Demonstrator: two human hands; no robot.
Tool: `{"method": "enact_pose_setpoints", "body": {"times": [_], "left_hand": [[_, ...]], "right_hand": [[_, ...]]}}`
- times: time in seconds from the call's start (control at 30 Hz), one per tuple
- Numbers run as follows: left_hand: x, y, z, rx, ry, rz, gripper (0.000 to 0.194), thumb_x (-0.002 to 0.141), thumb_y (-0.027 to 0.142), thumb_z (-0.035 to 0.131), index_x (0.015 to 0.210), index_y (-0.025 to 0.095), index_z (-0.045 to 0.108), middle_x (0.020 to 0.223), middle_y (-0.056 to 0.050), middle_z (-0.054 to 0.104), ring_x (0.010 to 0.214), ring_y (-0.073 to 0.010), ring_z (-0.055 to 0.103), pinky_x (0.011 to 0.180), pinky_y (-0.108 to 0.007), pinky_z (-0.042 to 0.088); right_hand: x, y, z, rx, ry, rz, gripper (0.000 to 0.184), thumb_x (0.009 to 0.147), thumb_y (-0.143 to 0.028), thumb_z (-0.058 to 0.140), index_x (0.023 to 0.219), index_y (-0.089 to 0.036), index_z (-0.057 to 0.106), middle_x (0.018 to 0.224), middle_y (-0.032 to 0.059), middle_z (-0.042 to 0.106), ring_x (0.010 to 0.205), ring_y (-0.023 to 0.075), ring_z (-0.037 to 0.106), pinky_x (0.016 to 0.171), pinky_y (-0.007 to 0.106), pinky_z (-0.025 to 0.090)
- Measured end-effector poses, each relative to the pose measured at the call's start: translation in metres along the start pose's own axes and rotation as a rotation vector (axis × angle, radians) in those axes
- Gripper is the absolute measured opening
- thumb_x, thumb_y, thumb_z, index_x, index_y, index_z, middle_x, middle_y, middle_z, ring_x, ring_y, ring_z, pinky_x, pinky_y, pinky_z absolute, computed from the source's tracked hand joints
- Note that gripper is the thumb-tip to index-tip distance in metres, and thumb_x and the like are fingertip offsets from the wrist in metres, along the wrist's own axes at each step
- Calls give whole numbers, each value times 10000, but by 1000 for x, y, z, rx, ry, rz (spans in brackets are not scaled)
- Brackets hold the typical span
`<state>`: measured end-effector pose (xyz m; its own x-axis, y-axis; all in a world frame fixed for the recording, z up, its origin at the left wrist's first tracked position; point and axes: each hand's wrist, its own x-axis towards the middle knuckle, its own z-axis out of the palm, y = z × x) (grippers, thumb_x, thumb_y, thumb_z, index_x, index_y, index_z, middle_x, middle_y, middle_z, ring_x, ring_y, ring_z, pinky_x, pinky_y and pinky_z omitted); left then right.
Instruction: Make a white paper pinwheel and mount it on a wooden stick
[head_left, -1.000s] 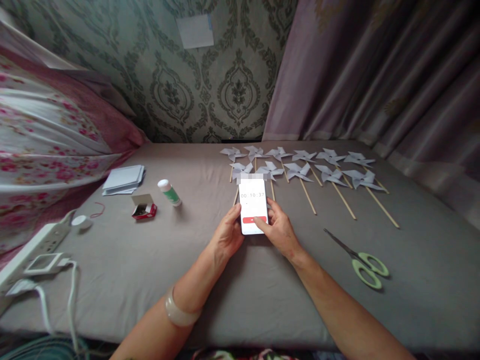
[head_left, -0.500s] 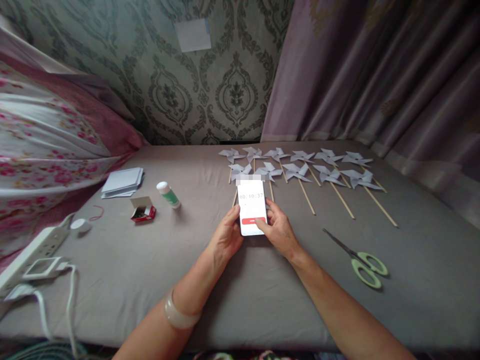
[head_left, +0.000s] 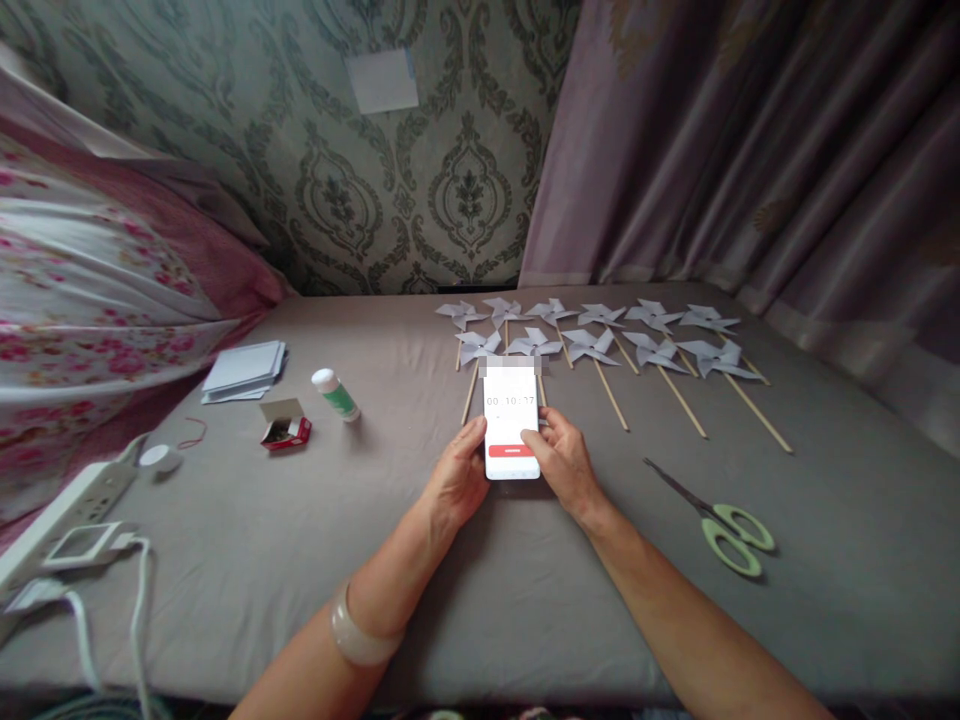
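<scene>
A smartphone (head_left: 511, 425) with a lit white screen, a timer readout and a red bar stands upright between both my hands over the grey cloth. My left hand (head_left: 459, 472) is closed around its left edge. On the right edge my right hand (head_left: 568, 462) grips it, the thumb lying over the screen's lower right side. Behind the phone, paper pinwheels (head_left: 592, 346) on wooden sticks lie in two rows; the phone covers part of the front row. Scissors (head_left: 720, 525) with green handles lie to the right of my right hand, blades pointing away.
At the left are a stack of white paper (head_left: 244, 372), a small open red box (head_left: 286, 432), a glue stick (head_left: 336, 395), its white cap (head_left: 159, 460) and a red string (head_left: 193, 434). A power strip (head_left: 71, 520) with cords lies at the left edge.
The phone and both hands have shifted slightly right and down in view. My right thumb has moved up off the red bar. The things on the cloth lie as before.
</scene>
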<state>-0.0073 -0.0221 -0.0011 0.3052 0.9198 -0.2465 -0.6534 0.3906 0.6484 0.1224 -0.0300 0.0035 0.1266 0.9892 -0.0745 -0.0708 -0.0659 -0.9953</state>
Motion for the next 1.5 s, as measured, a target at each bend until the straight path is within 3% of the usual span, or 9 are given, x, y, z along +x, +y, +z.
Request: {"method": "enact_pose_setpoints", "body": {"times": [0.1,0.27,0.47,0.8,1.0,1.5], "left_hand": [[-1,-1,2,14,-12,-1,185,803,268,657,920,127,686,933,-88,739,955,-252,674,888,-359,504],[-1,0,3,23,1,-25,189,817,261,639,945,131,685,944,-88,739,950,-246,676,888,-357,504],[1,4,0,-14,44,-16,195,811,252,648,962,132,678,939,-84,736,956,-249,673,891,-356,500],[1,4,-2,-23,45,-10,181,832,242,622,955,121,676,920,-75,734,844,-205,685,838,-325,512],[2,5,-2,-22,45,7,174,846,239,599,958,127,672,885,-66,736,747,-184,682,752,-301,525],[2,5,-2,-34,29,15,195,834,245,618,979,132,683,913,-68,735,751,-179,675,735,-287,506]], "right_hand": [[1,1,-1,15,22,0,281,703,-403,615,873,-182,581,708,61,740,574,246,691,483,316,529],[3,4,-2,-7,49,-45,325,748,-506,613,797,-185,603,735,80,745,637,257,703,524,328,538],[0,-2,0,39,-75,-4,397,663,-349,621,1009,-154,623,745,46,742,579,219,682,533,313,537],[-2,-12,-3,28,-131,17,358,664,-310,522,980,-157,594,738,35,733,678,215,695,554,285,531],[-1,-7,0,63,-222,-37,424,619,-207,561,1042,-185,549,867,36,736,698,196,690,629,307,552],[3,11,1,-33,-165,-105,478,661,-235,670,1114,-193,523,989,82,717,813,227,697,725,375,576]]}}
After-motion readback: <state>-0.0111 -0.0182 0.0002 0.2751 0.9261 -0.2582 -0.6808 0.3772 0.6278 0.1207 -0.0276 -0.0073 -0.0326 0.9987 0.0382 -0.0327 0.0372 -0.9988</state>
